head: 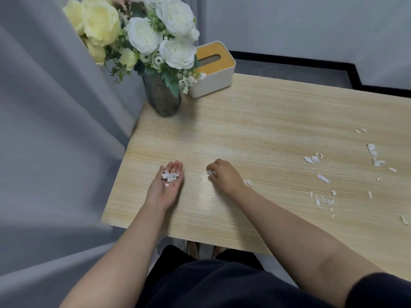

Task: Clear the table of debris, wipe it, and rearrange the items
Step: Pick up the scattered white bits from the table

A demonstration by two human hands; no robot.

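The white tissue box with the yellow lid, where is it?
The white tissue box with the yellow lid stands at the wooden table's far left corner, right behind the grey glass flower vase.

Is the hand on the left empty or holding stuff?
Holding stuff. The left hand lies palm up, fingers straight, with white paper scraps piled on it.

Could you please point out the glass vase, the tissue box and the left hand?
Grey glass vase [164, 101]: head view, body.
White tissue box with yellow lid [214, 80]: head view, front wall.
Left hand [170, 181]: head view, palm.
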